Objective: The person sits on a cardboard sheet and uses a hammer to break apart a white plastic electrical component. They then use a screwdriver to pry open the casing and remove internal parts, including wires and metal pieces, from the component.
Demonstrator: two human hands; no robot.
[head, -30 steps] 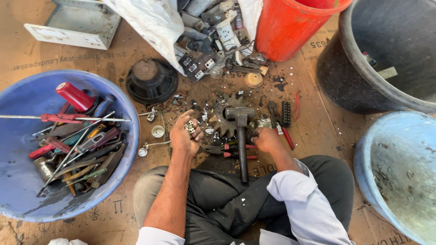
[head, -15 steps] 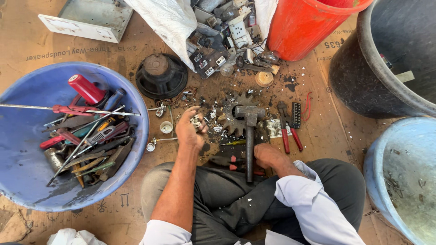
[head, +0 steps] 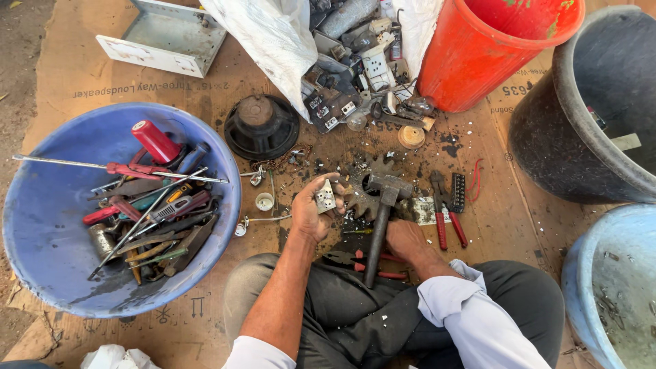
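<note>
My left hand (head: pixel 313 206) is raised over the cardboard and holds a small pale electrical part (head: pixel 325 197) between its fingers. My right hand (head: pixel 404 239) rests low, next to the handle of a dark hammer (head: pixel 381 219) whose head lies on a toothed metal gear (head: pixel 363 193). The frame does not show for sure whether the right hand grips anything. Red-handled pliers (head: pixel 445 219) lie just right of the hammer. Another red-handled tool (head: pixel 369 260) lies by my knee, under the hammer handle.
A blue basin (head: pixel 41 253) of hand tools stands at the left. A black speaker (head: pixel 262 125), a white sack (head: pixel 273 41) spilling electrical scrap, a red bucket (head: pixel 492 61), a black tub (head: pixel 581 130) and a light blue tub (head: pixel 601 287) ring the cardboard.
My left hand has lifted the small pale part and turned it. My right hand has slid down beside the hammer handle. The camera has shifted slightly.
</note>
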